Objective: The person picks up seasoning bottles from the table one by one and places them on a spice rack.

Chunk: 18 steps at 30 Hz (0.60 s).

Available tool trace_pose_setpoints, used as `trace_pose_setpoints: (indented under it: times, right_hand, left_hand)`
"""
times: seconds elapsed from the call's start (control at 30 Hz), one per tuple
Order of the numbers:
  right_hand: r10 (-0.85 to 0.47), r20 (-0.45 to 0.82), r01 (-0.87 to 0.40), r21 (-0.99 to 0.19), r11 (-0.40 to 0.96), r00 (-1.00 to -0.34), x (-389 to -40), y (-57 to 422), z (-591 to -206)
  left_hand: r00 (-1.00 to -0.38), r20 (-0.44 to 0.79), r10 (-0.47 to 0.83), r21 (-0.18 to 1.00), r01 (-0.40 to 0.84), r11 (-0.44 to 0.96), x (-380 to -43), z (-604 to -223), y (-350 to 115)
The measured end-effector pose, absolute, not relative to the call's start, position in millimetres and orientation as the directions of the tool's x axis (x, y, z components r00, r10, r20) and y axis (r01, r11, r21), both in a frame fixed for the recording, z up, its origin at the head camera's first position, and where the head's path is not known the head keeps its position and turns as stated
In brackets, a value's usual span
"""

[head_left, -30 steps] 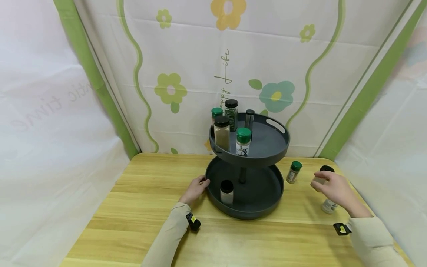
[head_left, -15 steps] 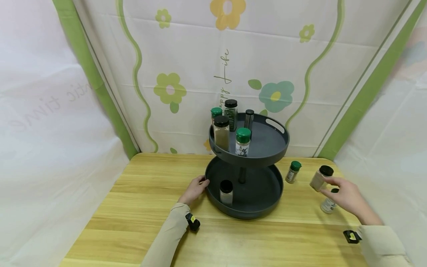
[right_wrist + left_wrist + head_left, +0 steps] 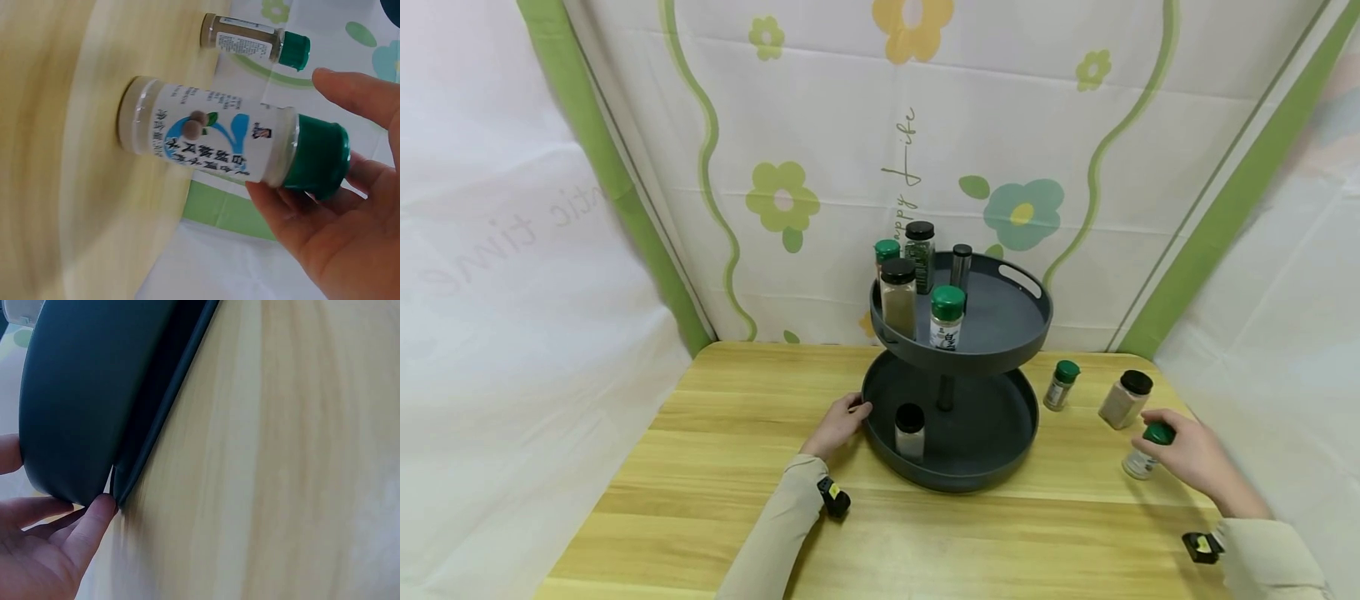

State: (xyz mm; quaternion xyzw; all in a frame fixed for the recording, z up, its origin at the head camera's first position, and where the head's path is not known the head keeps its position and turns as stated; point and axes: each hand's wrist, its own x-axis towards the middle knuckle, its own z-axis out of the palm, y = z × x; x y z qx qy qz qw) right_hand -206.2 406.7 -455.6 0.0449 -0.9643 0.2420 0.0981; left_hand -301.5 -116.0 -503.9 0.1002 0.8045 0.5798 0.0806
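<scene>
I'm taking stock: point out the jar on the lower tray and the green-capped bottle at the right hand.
Black-lidded jar [image 3: 910, 445]: head view, its body.
Green-capped bottle [image 3: 215, 134]: right wrist view, its white label.

In the head view we see bright, diffuse light, whitest on the left curtain [image 3: 490, 208], with a pale sheen on the tabletop [image 3: 955, 533] near the lower edge. We note a soft-edged shadow below the right hand [image 3: 1191, 454] and darkness in the lower tray [image 3: 988, 433]. In the dimmer, cooler left wrist view, we find wood grain blurred and hazy glare at right. In the right wrist view, we observe a diffuse shadow beside the green-capped bottle [image 3: 219, 131] and slightly soft print.
</scene>
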Motion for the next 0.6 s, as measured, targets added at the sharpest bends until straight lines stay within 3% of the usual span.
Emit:
trace_pose_setpoints:
  times: [0.6]
  right_hand:
    - [0.049,0.076,-0.004,-0.574,0.819,-0.996,-203.8,426.3,-473.9]
  left_hand:
    - [-0.951,0.001,0.309,0.952,0.096,0.292,-279.0,-470.6,-114.7]
